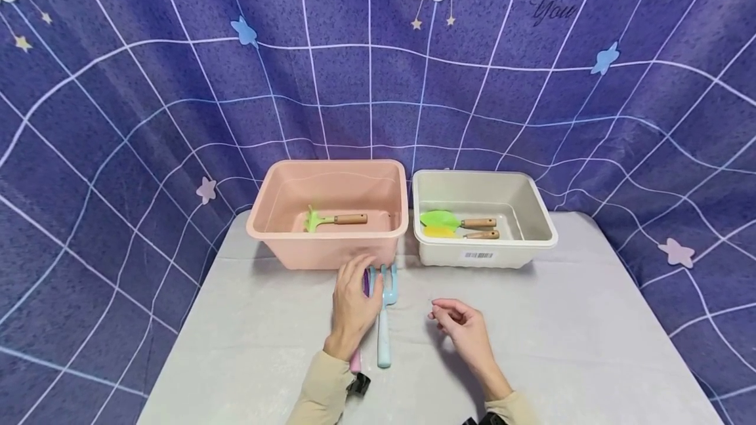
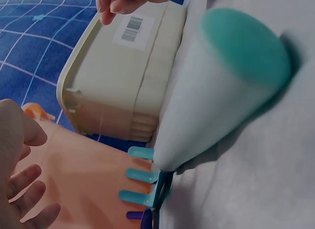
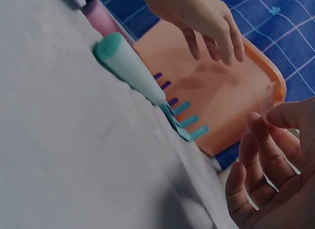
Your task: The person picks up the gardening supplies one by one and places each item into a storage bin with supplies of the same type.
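Seen from the head camera, the two bare hands are well apart. The left hand [image 1: 354, 300] hovers with loosely bent fingers above a toy garden fork with purple tines and a pink handle [image 1: 356, 363], hiding its middle; the right-wrist view shows those fingers hanging free, gripping nothing. Just beside that hand, at its 3 o'clock, a light-blue garden fork with a whitish, teal-ended handle [image 1: 383, 336] lies on the pale grey tablecloth [image 1: 248, 346], tines to 12 o'clock, handle to 6. The tines of both forks are near the salmon-pink plastic bin [image 1: 319, 253] at 12 o'clock from the left hand; whether they touch its wall I cannot tell.

The right hand [image 1: 466, 333] is at 4 o'clock from the left one, held above the cloth with fingers curved softly and thumb close to the index fingertip, nothing visible between them. At its 12 o'clock stands an off-white plastic bin [image 1: 437, 254] with a barcode label [image 1: 478, 255] on the front.

Inside the pink bin lies a lime-green rake with a wooden handle [image 1: 321, 220], its head toward 9 o'clock. In the off-white bin, a leaf-shaped green trowel [image 1: 440, 219] and a yellow trowel [image 1: 440, 232] lie side by side, blades toward 9 o'clock, wooden handles toward 3. A blue-violet curtain with pale grid lines [image 1: 354, 71] hangs behind.
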### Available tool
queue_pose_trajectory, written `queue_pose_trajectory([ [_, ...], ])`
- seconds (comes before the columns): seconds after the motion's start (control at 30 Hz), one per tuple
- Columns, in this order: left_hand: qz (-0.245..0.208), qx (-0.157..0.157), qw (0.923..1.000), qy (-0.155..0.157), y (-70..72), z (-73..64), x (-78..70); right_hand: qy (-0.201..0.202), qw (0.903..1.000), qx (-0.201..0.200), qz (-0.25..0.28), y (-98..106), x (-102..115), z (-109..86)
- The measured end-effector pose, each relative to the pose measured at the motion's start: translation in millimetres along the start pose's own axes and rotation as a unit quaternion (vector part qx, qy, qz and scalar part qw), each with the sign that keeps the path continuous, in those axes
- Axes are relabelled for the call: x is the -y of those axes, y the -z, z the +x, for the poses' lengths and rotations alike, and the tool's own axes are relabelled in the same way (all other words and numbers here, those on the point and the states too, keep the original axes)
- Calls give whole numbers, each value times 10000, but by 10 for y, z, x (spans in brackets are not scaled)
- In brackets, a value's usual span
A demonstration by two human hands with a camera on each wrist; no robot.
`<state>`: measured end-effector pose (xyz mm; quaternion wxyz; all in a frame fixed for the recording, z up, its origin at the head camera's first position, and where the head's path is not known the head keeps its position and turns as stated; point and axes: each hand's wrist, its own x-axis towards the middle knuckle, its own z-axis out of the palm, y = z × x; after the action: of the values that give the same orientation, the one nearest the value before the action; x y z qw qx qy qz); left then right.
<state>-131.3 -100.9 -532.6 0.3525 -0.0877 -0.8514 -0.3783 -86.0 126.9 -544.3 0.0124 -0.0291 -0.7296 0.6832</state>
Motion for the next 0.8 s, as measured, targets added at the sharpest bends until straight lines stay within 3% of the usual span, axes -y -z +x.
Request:
queue_pose_trajectory([
  [0.4,-70,79,9997,219,54,45,51,135,9997,206,83,-189,-39,-45],
  [0.8,12,-69,9999,101,72,43,84,-16,9990,416,160,-305,-83,-114],
])
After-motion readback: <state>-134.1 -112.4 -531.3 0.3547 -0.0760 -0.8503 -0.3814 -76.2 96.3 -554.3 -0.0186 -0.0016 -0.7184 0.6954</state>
